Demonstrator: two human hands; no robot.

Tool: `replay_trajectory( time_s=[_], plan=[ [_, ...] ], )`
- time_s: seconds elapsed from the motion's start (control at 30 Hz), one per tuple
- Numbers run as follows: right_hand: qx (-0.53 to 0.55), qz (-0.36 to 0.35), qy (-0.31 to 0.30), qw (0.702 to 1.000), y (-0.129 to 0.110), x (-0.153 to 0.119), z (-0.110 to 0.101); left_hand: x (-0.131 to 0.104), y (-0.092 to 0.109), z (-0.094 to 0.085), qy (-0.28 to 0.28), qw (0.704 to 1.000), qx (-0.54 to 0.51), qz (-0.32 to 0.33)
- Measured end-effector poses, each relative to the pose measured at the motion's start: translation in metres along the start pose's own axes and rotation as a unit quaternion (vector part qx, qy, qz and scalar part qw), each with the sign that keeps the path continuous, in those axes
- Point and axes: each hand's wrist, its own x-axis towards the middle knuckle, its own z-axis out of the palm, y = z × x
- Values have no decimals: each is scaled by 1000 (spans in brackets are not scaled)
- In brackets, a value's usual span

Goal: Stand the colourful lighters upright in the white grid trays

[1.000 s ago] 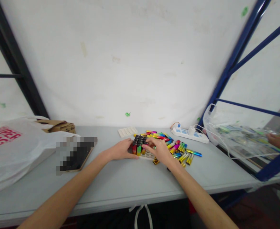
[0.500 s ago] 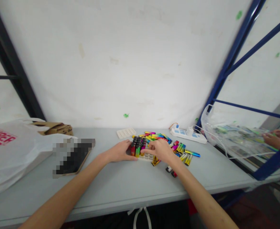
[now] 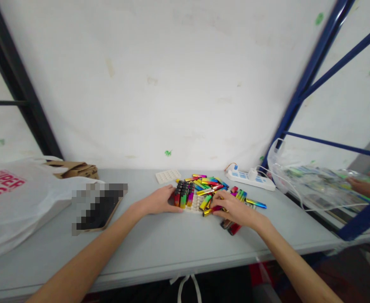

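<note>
Workspace: A scuffed white wall (image 3: 172, 84) rises behind a pale grey table (image 3: 159, 248), with a blue metal frame (image 3: 294, 103) at the right.
Centre: Upright lighters (image 3: 184, 197), black-topped with metallic bodies, stand packed at the left end of a pale tray (image 3: 196, 205); its right part shows bare sockets.
Left hand: The person's left hand (image 3: 161, 200) is spread, thumb at the front and fingers toward the back, with the left end of the upright group held between them.
Right hand: The right hand (image 3: 237, 208) has its fingers curled and thumb drawn near them at a red-magenta lighter (image 3: 216, 208), just right of the tray; whether it has a firm hold cannot be told.
Loose pile: Shiny loose lighters (image 3: 209, 190) in gold, green, blue and red lie scattered behind and around the right hand.
Back edge: A second pale tray (image 3: 168, 176) lies near the wall, and a white power strip (image 3: 254, 179) sits beyond the pile.
Far left: A dark phone (image 3: 107, 210), partly pixelated, rests beside a white plastic bag (image 3: 36, 202) with red lettering; brown cardboard (image 3: 80, 170) lies behind.
Far right: Past the frame, another person's hand (image 3: 363, 187) touches a clear plastic bag (image 3: 326, 179).
</note>
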Motion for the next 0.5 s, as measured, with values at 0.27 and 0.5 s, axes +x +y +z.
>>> replay_trajectory(
  time_s=[0.27, 0.5],
  plan=[
    [263, 88, 105, 955, 1, 7, -14, 0, 0, -1, 0, 1000, -3, 2],
    [491, 116, 242, 829, -7, 63, -5, 0, 0, 0, -6, 1000, 16, -1]
  ],
)
